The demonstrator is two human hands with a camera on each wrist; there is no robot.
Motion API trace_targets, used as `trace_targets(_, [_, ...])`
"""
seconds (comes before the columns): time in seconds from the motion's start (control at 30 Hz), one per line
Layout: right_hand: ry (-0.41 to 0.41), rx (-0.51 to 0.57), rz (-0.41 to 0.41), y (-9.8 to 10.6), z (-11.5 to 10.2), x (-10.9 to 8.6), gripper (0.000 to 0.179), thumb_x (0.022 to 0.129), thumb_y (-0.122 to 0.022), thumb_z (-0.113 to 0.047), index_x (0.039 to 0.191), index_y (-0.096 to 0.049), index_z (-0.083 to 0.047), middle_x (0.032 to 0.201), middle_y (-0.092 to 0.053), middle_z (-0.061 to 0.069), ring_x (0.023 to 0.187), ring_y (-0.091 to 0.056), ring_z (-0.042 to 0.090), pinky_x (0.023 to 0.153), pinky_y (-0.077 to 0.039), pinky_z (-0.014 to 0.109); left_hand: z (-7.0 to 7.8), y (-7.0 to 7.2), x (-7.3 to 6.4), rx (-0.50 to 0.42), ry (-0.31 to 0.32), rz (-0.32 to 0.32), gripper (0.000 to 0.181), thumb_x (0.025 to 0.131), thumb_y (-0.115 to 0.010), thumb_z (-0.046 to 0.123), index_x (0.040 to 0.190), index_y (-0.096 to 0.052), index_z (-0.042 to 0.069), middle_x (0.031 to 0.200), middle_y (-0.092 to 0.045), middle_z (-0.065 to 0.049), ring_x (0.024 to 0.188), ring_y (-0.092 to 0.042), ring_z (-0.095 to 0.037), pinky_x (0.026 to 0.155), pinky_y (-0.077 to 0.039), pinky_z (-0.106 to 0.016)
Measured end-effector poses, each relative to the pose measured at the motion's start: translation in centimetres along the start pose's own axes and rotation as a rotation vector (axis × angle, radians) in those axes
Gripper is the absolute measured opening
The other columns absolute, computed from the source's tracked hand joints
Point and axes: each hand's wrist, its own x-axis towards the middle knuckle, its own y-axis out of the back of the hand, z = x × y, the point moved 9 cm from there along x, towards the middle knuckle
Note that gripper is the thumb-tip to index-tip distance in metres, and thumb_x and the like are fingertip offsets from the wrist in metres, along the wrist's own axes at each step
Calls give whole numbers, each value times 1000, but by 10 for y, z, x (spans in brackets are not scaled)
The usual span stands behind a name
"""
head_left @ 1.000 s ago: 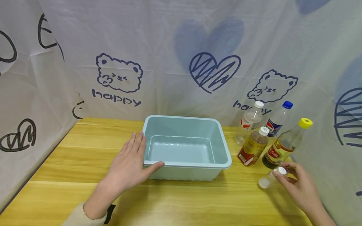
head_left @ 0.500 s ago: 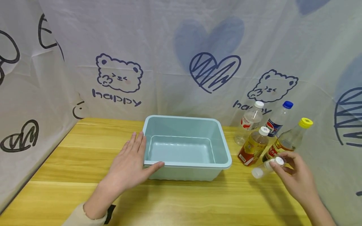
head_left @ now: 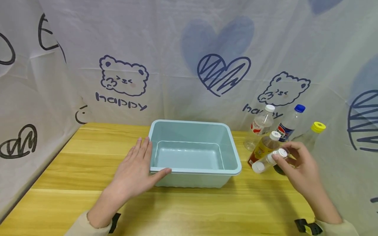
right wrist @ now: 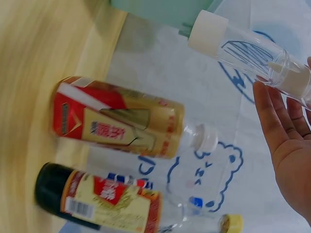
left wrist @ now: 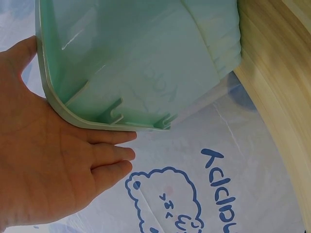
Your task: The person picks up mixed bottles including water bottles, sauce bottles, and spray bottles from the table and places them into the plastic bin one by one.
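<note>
- We see the right hand (head_left: 304,172) on the right of the scene, its grip pinching a clear tube container (head_left: 268,161) by its upper end between thumb and fingers.
- We find the tube container tilted above the tabletop (head_left: 189,211), its lower end towards the left; a white part shows near each end.
- In the head view we see it overlap the near side of a yellow-and-red-labelled drink bottle (head_left: 262,149) with a white cap.
- We see the left hand (head_left: 131,175) spread rather than curled, its straight fingers against the left side of a pale teal plastic bin (head_left: 195,171) and its thumb over the near rim.
- To the right of the bin we count four bottles upright: the drink bottle, a white-capped clear bottle (head_left: 261,126) farther back, a blue-capped Pepsi bottle (head_left: 285,131) to that one's right, and a yellow-capped sauce bottle (right wrist: 114,199), partly hidden by the right hand in the head view.
- Behind everything we see a white cloth (head_left: 168,36) printed with bears, hearts and "happy".
</note>
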Motion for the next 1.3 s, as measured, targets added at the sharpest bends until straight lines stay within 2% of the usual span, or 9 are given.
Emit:
trace_targets(0.17, [19,-16,-11,-4,-12,11,42,88,-74,15,124,-55,6,113,-57,-9,102,-60,-1,78,-52,5,0,0,0,-2,3,-3,117,94,-40,83,161,-17,-10,170,-10,-26,158,-8,-44,128,-17,-56])
trace_targets(0.3, [44,32,-23,-7,-22,20,42,87,-73,17,124,-55,8,114,-57,-4,105,-61,2,79,-54,7,0,-1,0,-2,4,-4,117,94,-39,84,161,-18,-10,170,-11,-26,158,-8,-44,128,-17,-56])
trace_targets(0.4, [56,33,-33,-9,-29,25,42,87,-73,16,123,-55,8,113,-57,-6,108,-61,1,80,-54,7,0,-1,0,3,3,-2,118,93,-38,85,161,-19,-10,170,-11,-26,158,-8,-44,128,-17,-55])
trace_targets(0.53, [87,23,-41,-13,-37,31,41,87,-74,15,123,-55,8,111,-58,-7,103,-62,1,79,-54,8,0,-2,0,6,2,1,118,93,-38,85,161,-19,-9,170,-11,-26,158,-9,-44,128,-18,-55])
trace_targets(0.67, [131,12,-59,-20,-46,38,41,87,-76,14,123,-56,8,112,-60,-1,100,-62,1,78,-55,8,0,-2,0,5,2,0,118,93,-37,85,161,-18,-9,170,-11,-26,158,-8,-43,128,-17,-55])
trace_targets(0.97, [187,17,-121,-39,-60,54,45,86,-78,11,125,-56,6,115,-62,10,103,-61,-2,78,-56,9,0,-1,1,11,3,-1,117,93,-36,85,161,-19,-9,170,-10,-26,158,-8,-43,128,-17,-54])
trace_targets(1.13, [211,61,-156,-54,-65,61,43,85,-79,11,123,-58,4,114,-62,11,100,-62,0,79,-56,10,0,-1,1,14,1,-2,118,93,-37,85,161,-18,-9,170,-10,-26,158,-9,-44,128,-17,-54])
trace_targets(1.3, [213,84,-234,-75,-70,68,37,88,-79,6,119,-58,2,114,-61,9,98,-63,4,80,-59,14,0,-2,1,14,2,-3,118,93,-37,85,161,-18,-9,170,-11,-26,158,-10,-44,128,-17,-54])
